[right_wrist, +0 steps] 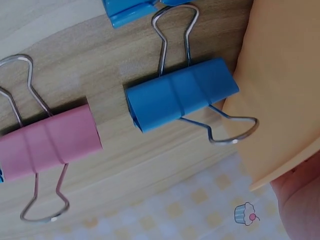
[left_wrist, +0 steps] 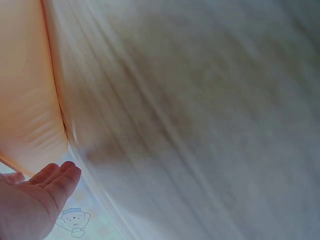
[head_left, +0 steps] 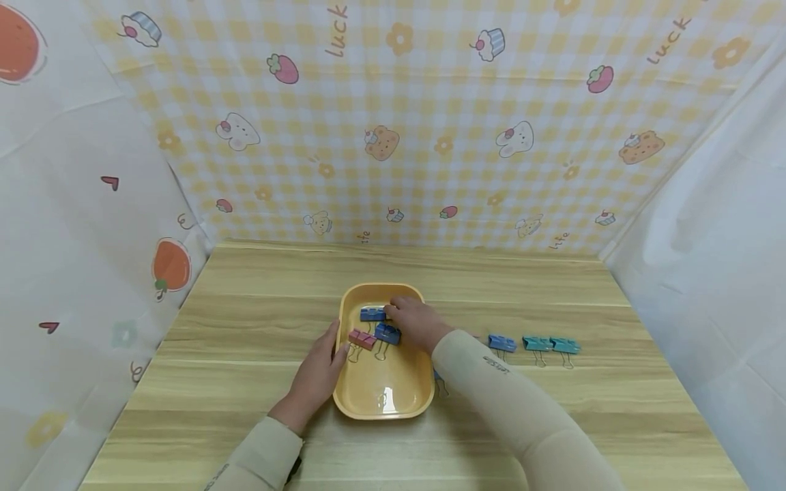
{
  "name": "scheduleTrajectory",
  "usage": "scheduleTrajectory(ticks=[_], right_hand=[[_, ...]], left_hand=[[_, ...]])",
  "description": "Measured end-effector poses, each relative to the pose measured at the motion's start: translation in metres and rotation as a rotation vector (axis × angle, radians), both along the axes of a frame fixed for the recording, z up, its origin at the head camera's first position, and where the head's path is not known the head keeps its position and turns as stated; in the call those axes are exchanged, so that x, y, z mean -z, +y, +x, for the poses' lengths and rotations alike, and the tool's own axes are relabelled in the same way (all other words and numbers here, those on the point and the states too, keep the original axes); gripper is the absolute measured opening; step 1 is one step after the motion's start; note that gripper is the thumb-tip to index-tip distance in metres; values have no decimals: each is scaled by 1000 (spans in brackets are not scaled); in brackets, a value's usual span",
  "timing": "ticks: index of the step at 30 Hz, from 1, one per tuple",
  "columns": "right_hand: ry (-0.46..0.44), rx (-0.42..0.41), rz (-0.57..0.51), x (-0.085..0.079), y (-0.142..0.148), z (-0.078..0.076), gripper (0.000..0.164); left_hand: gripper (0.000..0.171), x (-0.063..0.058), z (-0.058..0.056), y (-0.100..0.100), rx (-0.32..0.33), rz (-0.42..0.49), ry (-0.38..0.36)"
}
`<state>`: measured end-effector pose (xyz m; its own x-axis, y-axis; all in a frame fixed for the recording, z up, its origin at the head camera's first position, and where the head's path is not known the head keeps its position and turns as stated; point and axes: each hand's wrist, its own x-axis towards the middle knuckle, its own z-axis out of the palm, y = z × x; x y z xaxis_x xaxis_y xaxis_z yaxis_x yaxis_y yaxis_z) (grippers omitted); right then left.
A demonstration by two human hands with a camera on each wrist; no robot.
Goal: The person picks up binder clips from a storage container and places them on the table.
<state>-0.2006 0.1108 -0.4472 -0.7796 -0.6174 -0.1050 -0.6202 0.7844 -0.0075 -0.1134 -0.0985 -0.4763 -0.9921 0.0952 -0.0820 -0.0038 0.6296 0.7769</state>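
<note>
A yellow plastic tray (head_left: 383, 399) lies on the wooden table, its left rim between the thumb and fingers of my left hand (head_left: 316, 372). In the left wrist view the fingers (left_wrist: 62, 182) lie along its outer wall. My right hand (head_left: 417, 320) reaches over the far right rim, fingertips right at the end of a blue binder clip (head_left: 372, 314); I cannot tell whether they pinch it. Nearer in the tray lie a dark blue binder clip (head_left: 387, 333) and a pink binder clip (head_left: 362, 339). The right wrist view mostly hides the right hand (right_wrist: 302, 197) behind the tray wall.
Right of the tray, the right wrist view has a blue clip (right_wrist: 182, 95) close to the wall and a pink clip (right_wrist: 50, 142) beside it. Farther right on the table lie another blue clip (head_left: 501, 343) and two teal clips (head_left: 536, 343). Patterned cloth (head_left: 417, 184) hangs behind.
</note>
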Motion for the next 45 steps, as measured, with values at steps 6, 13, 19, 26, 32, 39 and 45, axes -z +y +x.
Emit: scheduleTrajectory(ticks=[6,13,19,26,32,39,45], right_hand=[[-14,3,2,1,-2,0,26],[-17,11,43,2,-4,-1,27],[-19,19,45,1,-6,-3,29],[-14,5,40,3,-5,-4,21],[2,-18,30,4,-4,-4,16],[-16,-4,30,1,-4,-2,19],[-22,-3,-1,-3,-4,0,19]], left_hand=[[61,-1,0,1,-4,-1,-4],[61,-3,-1,1,-8,-4,-2],[61,-2,-2,1,-9,-4,-2],[61,-1,-2,1,-10,-2,-9],[61,-1,-2,1,-8,2,-11],[61,-1,-2,1,-4,2,-11],[61,-1,-1,1,-7,-1,-22]])
